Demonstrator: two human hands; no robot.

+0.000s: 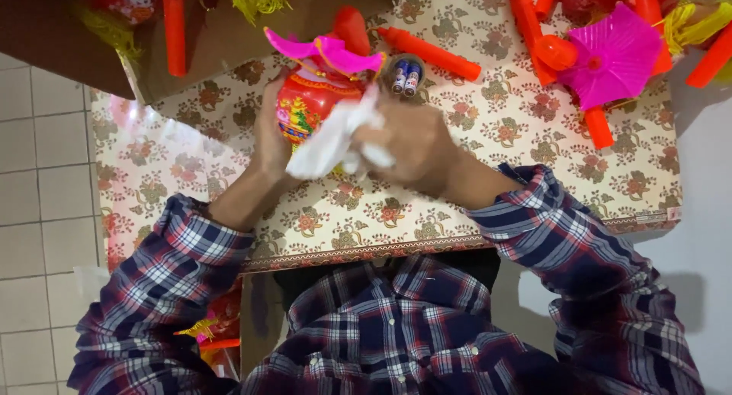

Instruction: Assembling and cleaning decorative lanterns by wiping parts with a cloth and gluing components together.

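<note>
Left hand grips red lantern with pink top, at table centre. Right hand, at lantern's 4 o'clock, clenches white cloth against it. Orange handle at 2 o'clock.

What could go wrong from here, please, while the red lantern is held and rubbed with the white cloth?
The pink top of the red lantern looks thin; the white cloth in the right hand might snag or bend it. Only the left hand steadies the lantern, so it could slip. The two small batteries close by might get knocked over.
</note>
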